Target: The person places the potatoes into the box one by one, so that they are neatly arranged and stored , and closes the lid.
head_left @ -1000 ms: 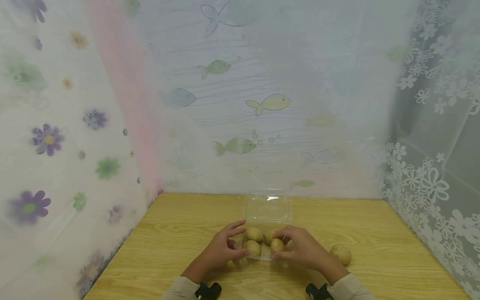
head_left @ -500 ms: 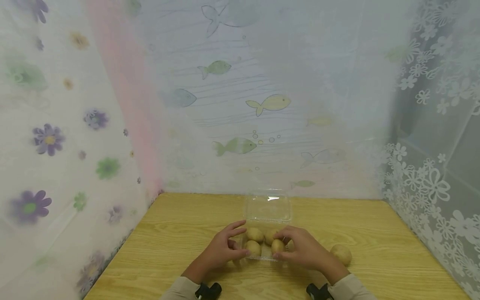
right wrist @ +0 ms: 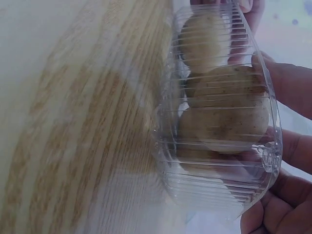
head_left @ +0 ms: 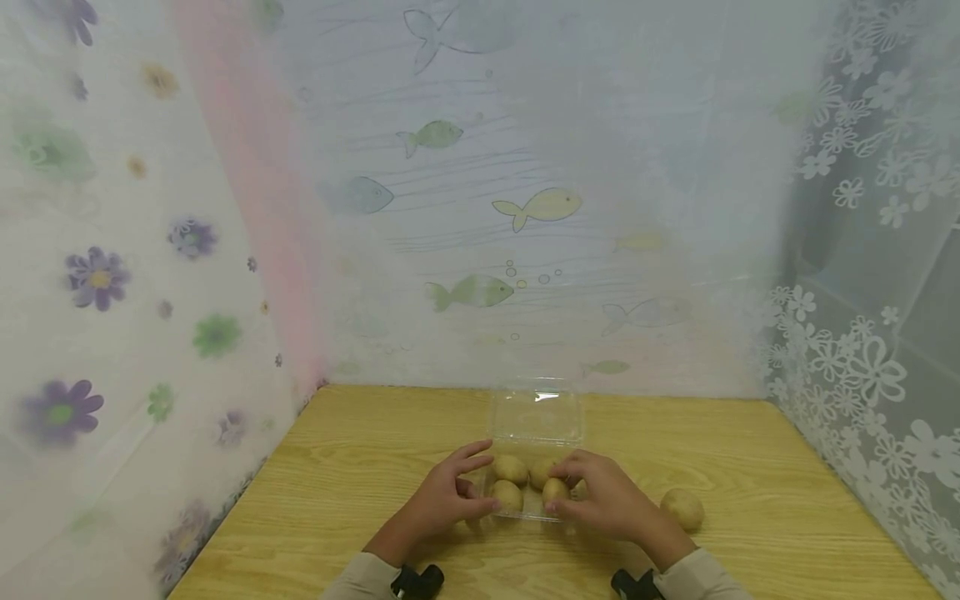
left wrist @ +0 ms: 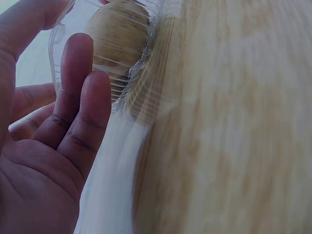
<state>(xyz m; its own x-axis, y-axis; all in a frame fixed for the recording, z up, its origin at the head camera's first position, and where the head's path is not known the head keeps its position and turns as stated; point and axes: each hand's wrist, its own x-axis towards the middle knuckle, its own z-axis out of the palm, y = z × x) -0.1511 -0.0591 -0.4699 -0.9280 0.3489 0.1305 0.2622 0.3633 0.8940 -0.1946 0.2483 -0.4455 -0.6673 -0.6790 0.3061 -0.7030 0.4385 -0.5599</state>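
Note:
In the head view, a clear plastic clamshell container [head_left: 525,515] sits on the table, lid [head_left: 536,412] raised and leaning back. Several potatoes [head_left: 510,469] lie inside. My left hand [head_left: 446,492] holds the container's left side, thumb at the front corner and index finger near the back one; in the left wrist view two fingers [left wrist: 95,105] stand against its ribbed wall. My right hand [head_left: 607,496] reaches over the right rim and pinches the front right potato [head_left: 555,493] between thumb and fingers. Through the wall in the right wrist view, that potato [right wrist: 234,107] shows among the others.
One loose potato [head_left: 682,509] rests on the wooden table [head_left: 360,450] just right of my right wrist. Behind stands a curtain [head_left: 465,250] printed with fish, and flowered sheets [head_left: 97,333] close off the sides. Black wrist cameras [head_left: 418,582] sit at both cuffs.
Almost nothing moves. My right fingers shift very slightly on the front right potato; the left hand, the container and the loose potato stay where they are.

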